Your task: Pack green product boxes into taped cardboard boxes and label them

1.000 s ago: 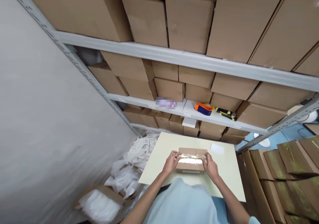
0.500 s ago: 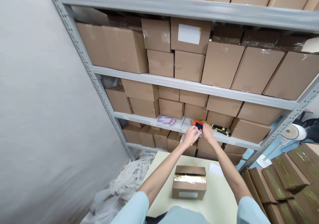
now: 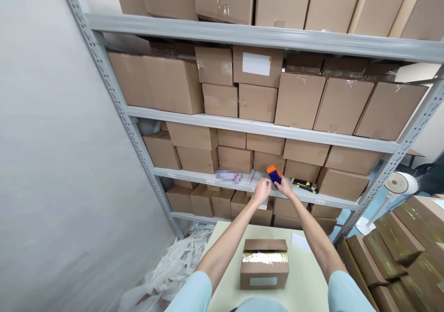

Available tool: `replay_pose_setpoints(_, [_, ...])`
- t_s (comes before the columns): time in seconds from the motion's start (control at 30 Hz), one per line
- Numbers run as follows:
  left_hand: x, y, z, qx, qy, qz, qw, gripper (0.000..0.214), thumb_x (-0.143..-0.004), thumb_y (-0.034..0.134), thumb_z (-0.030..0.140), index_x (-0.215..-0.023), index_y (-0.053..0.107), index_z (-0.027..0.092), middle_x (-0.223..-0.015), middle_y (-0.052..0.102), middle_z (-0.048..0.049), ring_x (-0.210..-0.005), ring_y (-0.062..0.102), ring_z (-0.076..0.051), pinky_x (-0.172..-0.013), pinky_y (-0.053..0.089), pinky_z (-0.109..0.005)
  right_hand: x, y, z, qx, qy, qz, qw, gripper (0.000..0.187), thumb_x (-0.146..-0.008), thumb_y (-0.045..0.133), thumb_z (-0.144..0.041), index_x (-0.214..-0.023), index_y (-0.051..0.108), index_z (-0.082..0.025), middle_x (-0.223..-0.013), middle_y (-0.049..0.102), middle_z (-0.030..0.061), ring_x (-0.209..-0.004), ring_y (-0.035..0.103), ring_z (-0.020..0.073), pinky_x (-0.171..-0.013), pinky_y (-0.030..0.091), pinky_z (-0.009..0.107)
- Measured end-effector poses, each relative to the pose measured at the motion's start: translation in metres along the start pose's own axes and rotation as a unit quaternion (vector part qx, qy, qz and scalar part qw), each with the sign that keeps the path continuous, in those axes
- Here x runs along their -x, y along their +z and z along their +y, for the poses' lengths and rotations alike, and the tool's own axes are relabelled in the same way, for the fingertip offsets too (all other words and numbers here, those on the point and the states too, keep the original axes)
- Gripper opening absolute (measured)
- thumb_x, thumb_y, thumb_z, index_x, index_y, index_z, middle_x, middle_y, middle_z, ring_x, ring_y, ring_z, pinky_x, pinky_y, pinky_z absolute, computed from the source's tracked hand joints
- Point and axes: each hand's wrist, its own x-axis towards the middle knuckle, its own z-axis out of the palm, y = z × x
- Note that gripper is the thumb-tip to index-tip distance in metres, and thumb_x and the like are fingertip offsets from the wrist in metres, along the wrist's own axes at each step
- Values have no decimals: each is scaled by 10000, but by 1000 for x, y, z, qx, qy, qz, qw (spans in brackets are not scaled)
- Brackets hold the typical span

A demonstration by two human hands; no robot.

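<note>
Both my arms reach up to the middle shelf (image 3: 312,200). My right hand (image 3: 285,187) grips an orange and blue tape dispenser (image 3: 274,173), lifted and tilted just above the shelf. My left hand (image 3: 261,190) is beside it with fingers curled in a pinch near the dispenser's lower edge; what it pinches is too small to make out. Below my arms, a small cardboard box (image 3: 264,269) with shiny tape across its top flaps and a white label on its front stands on the pale table (image 3: 305,284).
A yellow and black utility knife (image 3: 304,185) lies on the shelf to the right. Cardboard boxes fill the grey metal rack. A white slip (image 3: 299,241) lies on the table. White packing waste (image 3: 173,275) is piled at the left, flattened cartons (image 3: 405,252) at the right.
My hands left the taped box on the table and rose to the shelf. The tape dispenser has since been lifted off the shelf in my right hand. The view tilted upward.
</note>
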Motion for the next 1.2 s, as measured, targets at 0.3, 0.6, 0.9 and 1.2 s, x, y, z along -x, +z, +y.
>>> replay_pose_setpoints(0.3, [35, 7, 17, 101, -29, 42, 994, 174, -1015, 678, 169, -1170, 720, 234, -1112, 826, -68, -1002, 820, -226, -958, 691, -399, 35, 18, -1, -336, -55, 121, 932, 755, -861, 610, -885, -1155, 673, -192, -1186, 809, 180, -1123, 768, 335, -1054, 623, 482])
replay_pose_setpoints(0.6, [108, -41, 1, 192, -83, 23, 978, 369, -999, 794, 417, -1302, 764, 209, -1250, 831, -128, -1015, 773, -222, -799, 629, -315, 130, 62, 11, -395, -83, 12, 915, 784, -910, 715, -862, -1322, 702, -196, -1280, 829, 176, -1191, 792, 373, -1087, 630, 527])
replay_pose_setpoints(0.9, [184, -88, 4, 250, -90, -3, 964, 432, -1024, 787, 534, -1318, 797, 218, -1316, 785, -115, -1089, 745, -205, -853, 603, -303, 209, 66, 30, -215, -137, -89, 963, 554, -1083, 644, -673, -1416, 646, -231, -1252, 830, 148, -1074, 802, 323, -1028, 656, 497])
replay_pose_setpoints(1.2, [191, -110, 12, 189, -67, -30, 979, 304, -1014, 816, 526, -1156, 854, 261, -1157, 799, -69, -1046, 714, -230, -852, 593, -352, 220, 42, 31, -84, -226, -140, 960, 461, -1147, 568, -533, -1502, 613, -242, -1406, 756, 205, -1284, 729, 390, -1107, 621, 556])
